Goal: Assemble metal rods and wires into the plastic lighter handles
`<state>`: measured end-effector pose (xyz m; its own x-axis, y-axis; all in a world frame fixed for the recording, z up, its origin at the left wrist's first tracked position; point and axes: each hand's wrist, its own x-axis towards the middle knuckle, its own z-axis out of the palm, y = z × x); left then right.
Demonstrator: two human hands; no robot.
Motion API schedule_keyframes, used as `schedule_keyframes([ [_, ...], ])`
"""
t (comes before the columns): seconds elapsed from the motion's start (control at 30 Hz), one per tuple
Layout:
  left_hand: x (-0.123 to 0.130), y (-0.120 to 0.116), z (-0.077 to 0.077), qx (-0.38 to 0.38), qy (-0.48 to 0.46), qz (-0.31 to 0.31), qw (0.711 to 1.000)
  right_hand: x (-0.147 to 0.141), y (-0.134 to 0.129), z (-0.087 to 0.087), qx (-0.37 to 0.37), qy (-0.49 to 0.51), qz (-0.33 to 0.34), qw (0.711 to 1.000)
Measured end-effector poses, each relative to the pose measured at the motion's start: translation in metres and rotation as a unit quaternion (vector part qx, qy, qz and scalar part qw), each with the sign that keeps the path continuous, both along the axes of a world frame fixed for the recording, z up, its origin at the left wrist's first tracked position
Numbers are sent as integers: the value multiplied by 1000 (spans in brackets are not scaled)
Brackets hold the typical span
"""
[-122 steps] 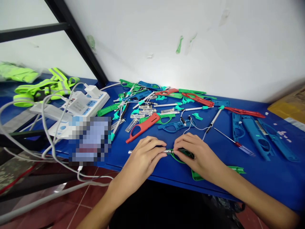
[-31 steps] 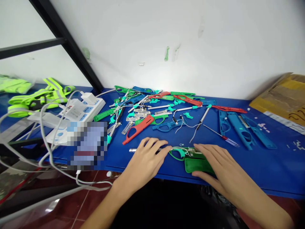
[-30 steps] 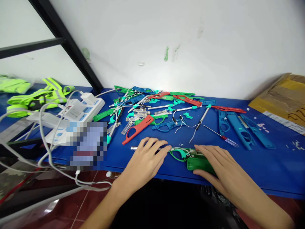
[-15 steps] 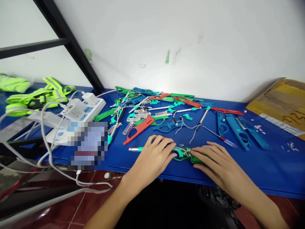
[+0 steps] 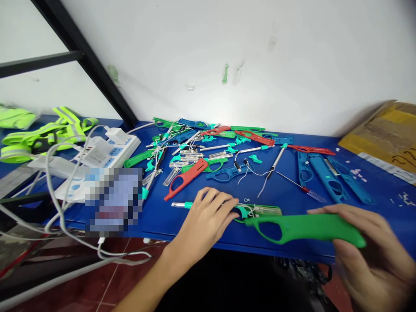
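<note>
My right hand [image 5: 370,242] pinches the rear end of a green casing half [image 5: 308,227], lifted above the table's front edge, its looped end pointing left. My left hand [image 5: 208,216] lies over the middle of an open green lighter assembly [image 5: 268,210], fingers curled on it. A metal tube [image 5: 178,205] sticks out on the left of that hand; thin white wires, a teal trigger and a clear part show on its right. Behind them lie an orange-red casing half [image 5: 186,178], a blue casing half [image 5: 227,173] and loose wires.
A pile of lighter parts covers the blue table [image 5: 325,236] at the back. A screwdriver [image 5: 312,193] and blue casings [image 5: 328,177] lie at right, near a cardboard box [image 5: 383,134]. At left are a power strip [image 5: 121,151], cables, a blurred phone [image 5: 115,201] and yellow straps [image 5: 45,132].
My right hand has lifted the green casing half off the assembly and moved it right and toward me, exposing the clear part. My left hand stays on the assembly.
</note>
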<state>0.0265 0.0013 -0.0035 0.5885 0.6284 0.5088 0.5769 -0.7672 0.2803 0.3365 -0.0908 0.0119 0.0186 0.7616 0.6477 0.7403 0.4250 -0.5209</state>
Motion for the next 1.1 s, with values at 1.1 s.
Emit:
schedule_keyframes([
  [1.1, -15, 0, 14, -102, 76, -60, 990, 10, 31, -30, -141, -202, 121, 962],
])
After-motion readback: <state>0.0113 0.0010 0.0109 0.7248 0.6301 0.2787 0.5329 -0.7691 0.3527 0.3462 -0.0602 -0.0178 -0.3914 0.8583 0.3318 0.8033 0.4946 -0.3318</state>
